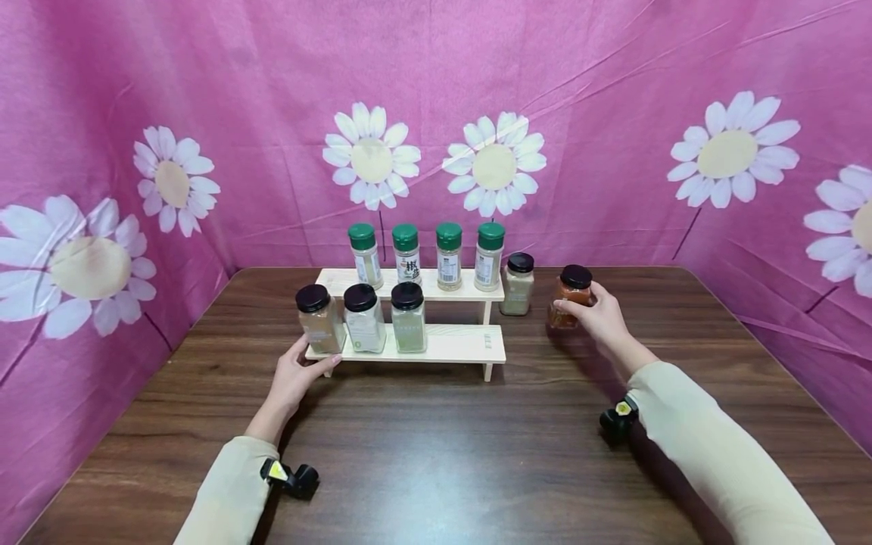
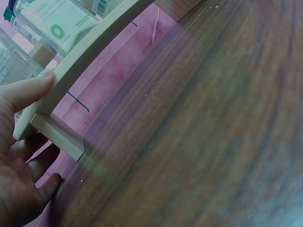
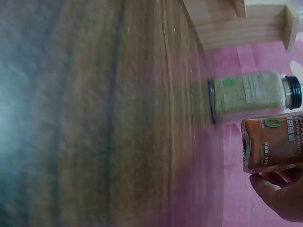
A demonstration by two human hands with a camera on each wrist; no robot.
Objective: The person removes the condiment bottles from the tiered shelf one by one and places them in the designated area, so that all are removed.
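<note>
My left hand [image 1: 291, 378] grips the left end of a two-tier wooden rack [image 1: 463, 344]. In the left wrist view the thumb lies on the lower shelf's edge, with the fingers below it. My right hand [image 1: 602, 322] holds a black-capped jar of red-orange spice [image 1: 562, 303] to the right of the rack. The right wrist view shows the base of this jar apart from the tabletop. Close to it, a black-capped jar of greenish powder [image 1: 518, 291] stands on the table by the rack's right end.
Three black-capped jars, brown [image 1: 322, 325], whitish [image 1: 365, 325] and pale green [image 1: 409, 325], stand on the lower shelf's left part. Several green-capped shakers [image 1: 449, 261] line the upper shelf. A pink cloth with daisies [image 1: 272, 91] hangs behind the brown wooden table [image 1: 436, 454].
</note>
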